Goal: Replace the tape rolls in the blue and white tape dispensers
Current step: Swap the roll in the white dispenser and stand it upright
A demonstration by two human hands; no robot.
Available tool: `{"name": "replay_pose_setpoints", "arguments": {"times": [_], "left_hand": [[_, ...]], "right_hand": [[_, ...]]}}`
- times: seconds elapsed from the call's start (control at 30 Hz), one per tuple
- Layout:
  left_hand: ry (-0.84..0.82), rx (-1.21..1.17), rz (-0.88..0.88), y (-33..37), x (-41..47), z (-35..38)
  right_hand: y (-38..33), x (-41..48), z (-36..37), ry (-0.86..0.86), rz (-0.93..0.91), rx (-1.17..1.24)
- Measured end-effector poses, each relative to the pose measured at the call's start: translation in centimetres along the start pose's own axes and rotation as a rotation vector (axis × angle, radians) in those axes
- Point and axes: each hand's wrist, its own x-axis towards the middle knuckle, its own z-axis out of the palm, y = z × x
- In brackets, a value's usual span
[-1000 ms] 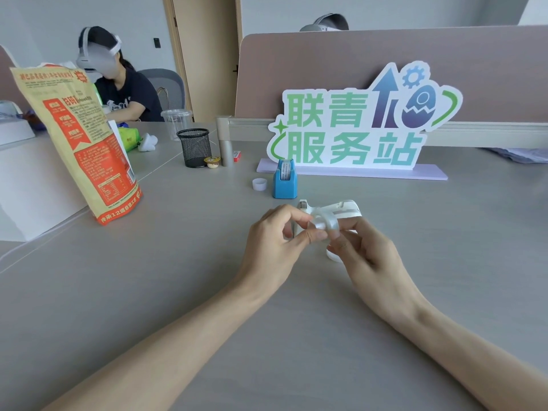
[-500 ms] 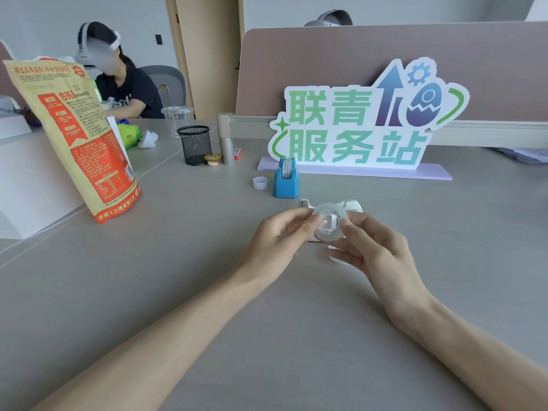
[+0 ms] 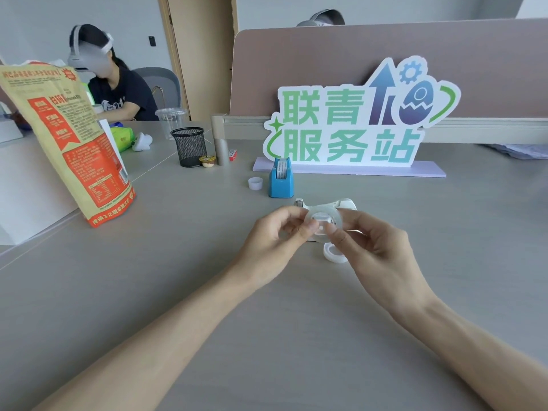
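A clear tape roll (image 3: pixel 323 219) with a white hub in its centre is held up facing me, pinched between my left hand (image 3: pixel 275 241) and my right hand (image 3: pixel 373 250). Right behind it the white tape dispenser (image 3: pixel 345 204) lies on the grey desk, mostly hidden by the roll and my fingers. A second clear tape roll (image 3: pixel 333 253) lies flat on the desk under my right hand. The blue tape dispenser (image 3: pixel 280 180) stands upright farther back with a roll in it. A small white core (image 3: pixel 255 183) sits to its left.
A green and white sign (image 3: pixel 350 126) on a lilac base stands behind the dispensers. An orange snack bag (image 3: pixel 65 143) stands at the left. A black mesh pen cup (image 3: pixel 189 146) and a clear plastic cup (image 3: pixel 172 120) are at the back. A person sits at the far left.
Both hands have lifted the tape roll slightly and turned it so its flat face points at me. My fingers have shifted around its rim.
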Motion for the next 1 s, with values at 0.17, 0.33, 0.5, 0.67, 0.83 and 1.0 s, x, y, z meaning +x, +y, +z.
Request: {"name": "replay_pose_setpoints", "arguments": {"times": [0.17, 0.33, 0.5, 0.67, 0.83, 1.0], "left_hand": [[0.009, 0.027, 0.045, 0.0, 0.0, -0.1], [0.044, 0.062, 0.068, -0.5, 0.0, -0.1], [0.075, 0.111, 0.072, -0.9, 0.1, 0.0], [0.088, 0.137, 0.064, -0.8, 0.0, 0.2], [0.104, 0.161, 0.053, -0.7, 0.1, 0.2], [0.014, -0.048, -0.002, 0.5, 0.0, -0.3]], "right_hand": [[0.1, 0.0, 0.2, -0.015, -0.023, -0.005], [0.4, 0.0, 0.2, -0.003, -0.016, -0.043], [0.8, 0.1, 0.4, 0.017, -0.026, -0.033], [0.6, 0.1, 0.5, 0.035, -0.023, -0.039], [0.9, 0.2, 0.4, 0.038, -0.02, -0.05], [0.4, 0.5, 0.2, 0.051, 0.056, 0.12]]}}
